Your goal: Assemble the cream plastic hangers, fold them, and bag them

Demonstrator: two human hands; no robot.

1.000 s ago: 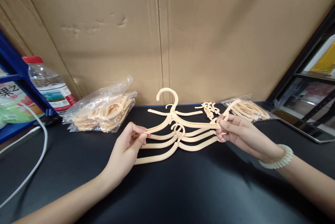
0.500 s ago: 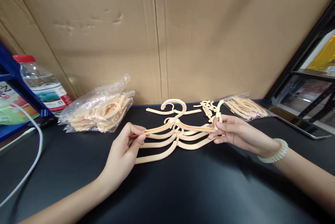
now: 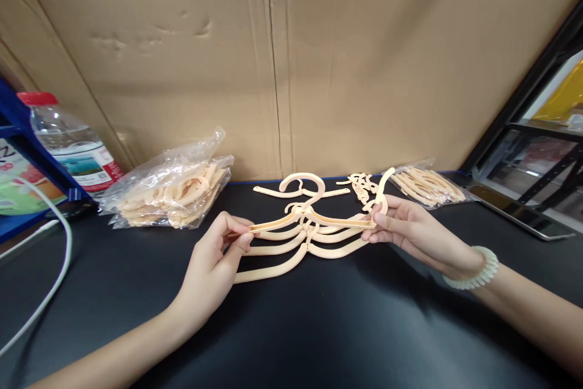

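A peach-coloured plastic clothes hanger (image 3: 334,217) is held level above the tabletop, its hook pointing away from me. My left hand (image 3: 217,255) pinches the hanger's left arm end between thumb and fingers. Gripping the right arm end is my right hand (image 3: 407,228), which also has a small curved peach piece (image 3: 384,192) at its fingertips, sticking upward. Below the held hanger, several similar hangers (image 3: 273,270) lie overlapped on the table. Behind them is a hanger bar (image 3: 298,193), with a small heap of hooked pieces (image 3: 362,184) to its right.
A clear bag of hanger parts (image 3: 168,192) stands at left, beside a red-capped water bottle (image 3: 75,143) and a white cable (image 3: 64,267). To the right are a bag of peach bars (image 3: 428,184) and a phone (image 3: 519,212). Cardboard (image 3: 364,61) rises behind the black table (image 3: 300,334).
My right hand has shifted slightly, and the small curved piece in it has tilted further right. My left hand keeps its hold on the hanger almost unmoved.
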